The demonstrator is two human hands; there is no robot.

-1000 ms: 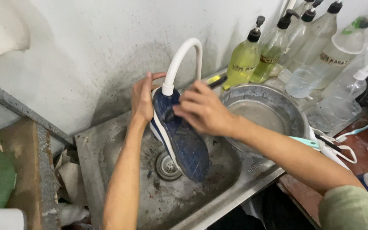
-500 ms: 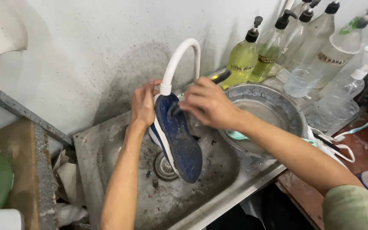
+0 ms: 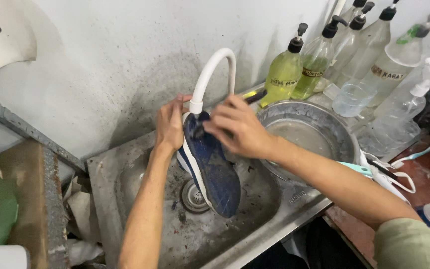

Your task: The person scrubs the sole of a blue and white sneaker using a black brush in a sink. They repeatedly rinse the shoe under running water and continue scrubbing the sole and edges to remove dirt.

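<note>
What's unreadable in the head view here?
- Whether water runs from the white tap: too fine to see.
- What the right hand holds against the blue shoe: its fingers cover it.
- Shoe's upper: faces away, sole up.
- Metal basin contents: murky.

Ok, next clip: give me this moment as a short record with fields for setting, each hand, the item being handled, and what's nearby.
Setting: stained metal sink against a white wall, white curved faucet above it
Left hand: grips the heel end of the shoe
Right hand: on the shoe's sole near the faucet's outlet; fingers curled, whether they hold anything cannot be told
Item: dark blue shoe with white edge, sole up, toe pointing down over the drain
Nearby: metal bowl at the right, pump bottles behind it, turquoise toothbrush on the counter
</note>
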